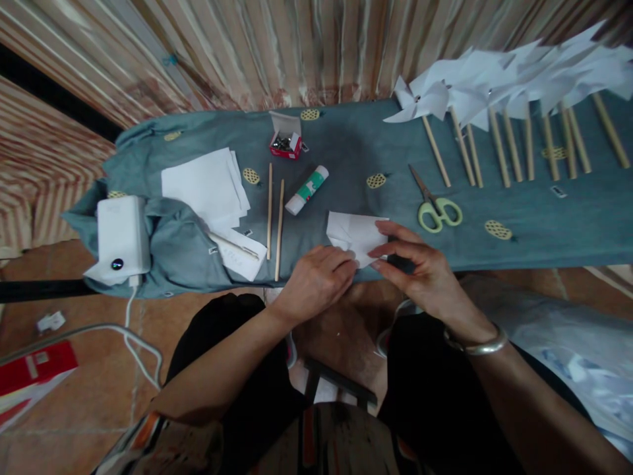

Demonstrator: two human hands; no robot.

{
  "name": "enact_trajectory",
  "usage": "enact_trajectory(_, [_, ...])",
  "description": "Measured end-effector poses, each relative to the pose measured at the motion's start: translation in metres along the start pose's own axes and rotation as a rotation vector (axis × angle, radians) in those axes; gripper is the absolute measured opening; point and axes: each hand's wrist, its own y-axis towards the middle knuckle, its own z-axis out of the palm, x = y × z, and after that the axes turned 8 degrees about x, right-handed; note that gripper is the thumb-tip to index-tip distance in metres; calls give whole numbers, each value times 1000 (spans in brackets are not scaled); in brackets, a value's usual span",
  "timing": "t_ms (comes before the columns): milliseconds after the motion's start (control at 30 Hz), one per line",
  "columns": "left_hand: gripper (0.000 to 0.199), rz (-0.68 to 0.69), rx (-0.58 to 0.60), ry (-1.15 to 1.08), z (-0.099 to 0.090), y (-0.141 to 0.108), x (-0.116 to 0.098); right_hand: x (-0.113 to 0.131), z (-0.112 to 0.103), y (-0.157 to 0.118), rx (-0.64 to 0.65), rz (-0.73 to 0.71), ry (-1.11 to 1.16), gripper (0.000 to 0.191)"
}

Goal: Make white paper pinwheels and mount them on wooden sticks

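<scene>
A folded piece of white paper (359, 232) lies at the front edge of the cloth-covered table, between my two hands. My left hand (324, 277) is closed, its fingers pinching the paper's near left edge. From the right, the thumb and fingers of my right hand (418, 264) grip the paper's right edge. A glue stick (307, 190) with a green label lies just beyond the paper to the left. Scissors (435, 206) with green handles rest to the right, blades pointing away. Two thin wooden sticks (279, 231) lie side by side left of my hands.
Several white paper pinwheels (440, 95) on sticks line the back right. A red box (285, 142) of small metal pieces stands open at the back. Paper sheets (200, 185), a pen (235, 245) and a white power bank (123, 234) with a cable are at left.
</scene>
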Motion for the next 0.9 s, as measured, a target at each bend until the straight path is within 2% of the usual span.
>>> enact_trajectory(167, [15,1,-5,-17,4,-1,0,-3,4,4,-13,38,58,6])
enact_trajectory(367, [23,-48,4,-37,6,-2,-1,-4,10,8,-55,31,-76,7])
enact_trajectory(467, [28,-3,27,-42,6,-3,0,-2,13,10,-76,21,-142,8])
enact_trajectory(900, [22,-1,9,-124,10,-3,1,3,19,15,-89,-3,-262,8])
